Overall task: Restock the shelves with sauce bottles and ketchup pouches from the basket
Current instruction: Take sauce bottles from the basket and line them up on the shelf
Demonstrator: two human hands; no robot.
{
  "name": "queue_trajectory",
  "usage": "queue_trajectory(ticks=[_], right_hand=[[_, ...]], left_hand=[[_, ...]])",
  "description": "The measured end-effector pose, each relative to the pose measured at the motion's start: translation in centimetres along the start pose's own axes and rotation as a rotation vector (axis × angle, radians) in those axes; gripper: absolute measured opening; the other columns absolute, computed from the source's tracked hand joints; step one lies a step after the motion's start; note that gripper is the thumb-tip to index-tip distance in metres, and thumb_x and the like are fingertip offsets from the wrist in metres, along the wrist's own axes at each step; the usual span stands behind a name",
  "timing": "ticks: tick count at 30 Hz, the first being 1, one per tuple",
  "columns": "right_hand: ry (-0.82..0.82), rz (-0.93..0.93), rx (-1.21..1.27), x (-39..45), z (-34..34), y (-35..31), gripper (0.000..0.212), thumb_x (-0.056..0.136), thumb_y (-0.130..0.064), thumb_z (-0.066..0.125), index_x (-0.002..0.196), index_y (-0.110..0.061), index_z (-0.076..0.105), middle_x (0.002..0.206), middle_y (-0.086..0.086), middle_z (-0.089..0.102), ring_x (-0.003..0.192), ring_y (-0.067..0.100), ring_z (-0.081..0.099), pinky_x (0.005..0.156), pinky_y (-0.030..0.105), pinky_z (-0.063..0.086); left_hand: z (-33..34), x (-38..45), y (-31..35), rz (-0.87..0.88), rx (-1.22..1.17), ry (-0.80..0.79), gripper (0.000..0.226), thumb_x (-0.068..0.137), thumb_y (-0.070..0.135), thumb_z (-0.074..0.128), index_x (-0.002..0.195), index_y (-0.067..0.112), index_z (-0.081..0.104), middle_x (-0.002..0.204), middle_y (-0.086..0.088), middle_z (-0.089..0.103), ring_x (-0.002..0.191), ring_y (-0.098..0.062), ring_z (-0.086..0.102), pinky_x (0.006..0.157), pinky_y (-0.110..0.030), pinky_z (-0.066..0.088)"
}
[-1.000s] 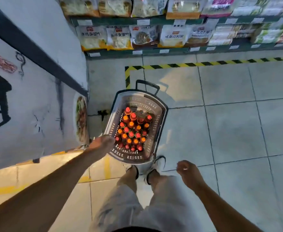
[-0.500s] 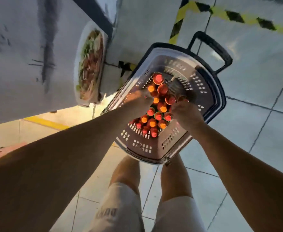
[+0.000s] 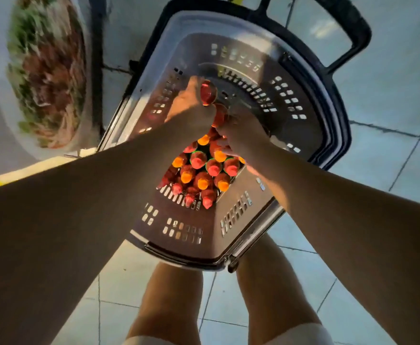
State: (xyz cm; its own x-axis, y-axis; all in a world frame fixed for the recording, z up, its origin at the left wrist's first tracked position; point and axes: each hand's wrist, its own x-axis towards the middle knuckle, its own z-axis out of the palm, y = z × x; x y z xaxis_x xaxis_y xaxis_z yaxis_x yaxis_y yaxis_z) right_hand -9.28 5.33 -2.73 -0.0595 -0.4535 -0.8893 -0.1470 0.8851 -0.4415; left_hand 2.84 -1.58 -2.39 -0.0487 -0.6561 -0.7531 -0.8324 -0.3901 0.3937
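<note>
A grey basket (image 3: 179, 230) with a black handle (image 3: 350, 26) stands on the floor in front of my legs. Several sauce bottles (image 3: 201, 175) with red and orange caps stand packed in its near half. My left hand (image 3: 191, 108) is deep in the basket and grips a red-capped sauce bottle (image 3: 207, 92) whose top shows above my fingers. My right hand (image 3: 241, 130) is beside it, fingers curled round another sauce bottle (image 3: 220, 117) in the cluster. No ketchup pouches or shelves are in view.
A white wall panel with a food picture (image 3: 47, 78) stands close on the left of the basket. Pale floor tiles (image 3: 390, 95) lie to the right and behind. My bare legs (image 3: 176, 300) stand just behind the basket's near rim.
I have bent further down and both hands have sunk deeper into the basket. The left hand has closed on a red-capped bottle; the right hand has closed on a bottle beside it.
</note>
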Motion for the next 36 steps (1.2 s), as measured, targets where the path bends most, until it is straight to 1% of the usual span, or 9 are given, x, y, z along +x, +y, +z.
queue_trajectory(ticks=[2, 6, 11, 17, 19, 22, 26, 32, 36], right_hand=[[0.02, -0.009, 0.034, 1.3, 0.3, -0.3, 0.004, 0.094, -0.022, 0.064, 0.092, -0.026, 0.064, 0.104, 0.01, 0.075, 0.094, 0.029, 0.074, 0.087, 0.047, 0.063], [0.058, -0.089, -0.07, 3.2, 1.5, 0.1, 0.012, 0.096, -0.013, 0.062, 0.102, -0.009, 0.071, 0.082, 0.004, 0.071, 0.073, 0.021, 0.069, 0.072, 0.041, 0.061], [0.16, -0.128, -0.281, 4.4, 3.3, 0.3, 0.014, 0.093, -0.025, 0.067, 0.104, -0.018, 0.073, 0.097, 0.003, 0.075, 0.092, 0.024, 0.071, 0.078, 0.035, 0.055], [0.121, -0.043, -0.047, 4.6, 3.2, -0.1, 0.012, 0.096, -0.017, 0.063, 0.105, -0.017, 0.072, 0.08, -0.002, 0.067, 0.07, 0.012, 0.066, 0.065, 0.022, 0.061], [0.151, -0.035, -0.023, 3.6, 3.0, -0.3, 0.015, 0.097, -0.015, 0.058, 0.09, -0.023, 0.068, 0.084, 0.006, 0.069, 0.079, 0.024, 0.072, 0.076, 0.035, 0.064], [0.196, -0.04, 0.062, 0.9, 2.3, -0.8, 0.025, 0.096, -0.016, 0.057, 0.078, -0.032, 0.062, 0.089, 0.01, 0.072, 0.087, 0.035, 0.074, 0.082, 0.057, 0.062], [0.22, -0.049, 0.167, -4.8, 0.8, -2.1, 0.016, 0.098, -0.017, 0.058, 0.099, -0.028, 0.07, 0.081, 0.004, 0.069, 0.068, 0.018, 0.066, 0.064, 0.034, 0.059], [0.238, -0.143, 0.147, -16.2, -1.2, -5.1, 0.026, 0.099, -0.013, 0.054, 0.097, -0.028, 0.076, 0.064, -0.004, 0.064, 0.056, 0.016, 0.053, 0.057, 0.034, 0.044], [0.195, -0.274, 0.025, -24.8, -3.1, -7.4, 0.031, 0.098, -0.008, 0.054, 0.088, -0.028, 0.075, 0.063, -0.015, 0.064, 0.054, 0.005, 0.055, 0.054, 0.024, 0.041]], left_hand=[[0.5, 1.2, -0.1, 0.017, 0.035, -0.008, 0.053, 0.097, 0.025, 0.058, 0.148, 0.026, 0.043, 0.123, -0.007, 0.063, 0.102, -0.03, 0.066, 0.083, -0.038, 0.059], [1.5, 3.5, -0.9, 0.016, 0.004, -0.009, 0.044, 0.1, 0.028, 0.057, 0.141, 0.037, 0.045, 0.115, 0.001, 0.058, 0.09, -0.022, 0.063, 0.056, -0.023, 0.048], [1.9, 4.7, -2.0, -0.023, -0.107, 0.026, 0.027, 0.099, 0.034, 0.061, 0.125, 0.039, 0.056, 0.111, 0.006, 0.055, 0.1, -0.02, 0.061, 0.075, -0.035, 0.06], [0.9, 3.9, -3.1, -0.032, -0.252, 0.046, 0.021, 0.095, 0.024, 0.067, 0.108, 0.039, 0.062, 0.104, 0.012, 0.06, 0.095, -0.02, 0.072, 0.068, -0.038, 0.066], [0.3, 3.2, -3.5, -0.001, -0.251, 0.064, 0.019, 0.094, 0.028, 0.067, 0.102, 0.043, 0.06, 0.1, 0.009, 0.07, 0.085, -0.017, 0.076, 0.068, -0.039, 0.066], [-1.1, 1.4, -4.0, 0.077, -0.306, 0.06, 0.018, 0.088, 0.033, 0.068, 0.102, 0.043, 0.061, 0.1, 0.004, 0.074, 0.085, -0.02, 0.076, 0.075, -0.044, 0.065], [-3.9, -3.2, -3.4, 0.147, -0.481, 0.039, 0.021, 0.091, 0.015, 0.068, 0.097, 0.034, 0.061, 0.088, -0.002, 0.071, 0.066, -0.021, 0.074, 0.063, -0.043, 0.064], [-9.7, -14.4, -2.3, 0.237, -0.561, 0.036, 0.022, 0.091, 0.013, 0.069, 0.102, 0.031, 0.064, 0.085, -0.008, 0.07, 0.071, -0.041, 0.066, 0.062, -0.055, 0.057], [-13.7, -22.8, -1.7, 0.296, -0.535, 0.059, 0.024, 0.093, 0.011, 0.07, 0.105, 0.032, 0.065, 0.083, 0.002, 0.071, 0.07, -0.021, 0.064, 0.066, -0.04, 0.054]])
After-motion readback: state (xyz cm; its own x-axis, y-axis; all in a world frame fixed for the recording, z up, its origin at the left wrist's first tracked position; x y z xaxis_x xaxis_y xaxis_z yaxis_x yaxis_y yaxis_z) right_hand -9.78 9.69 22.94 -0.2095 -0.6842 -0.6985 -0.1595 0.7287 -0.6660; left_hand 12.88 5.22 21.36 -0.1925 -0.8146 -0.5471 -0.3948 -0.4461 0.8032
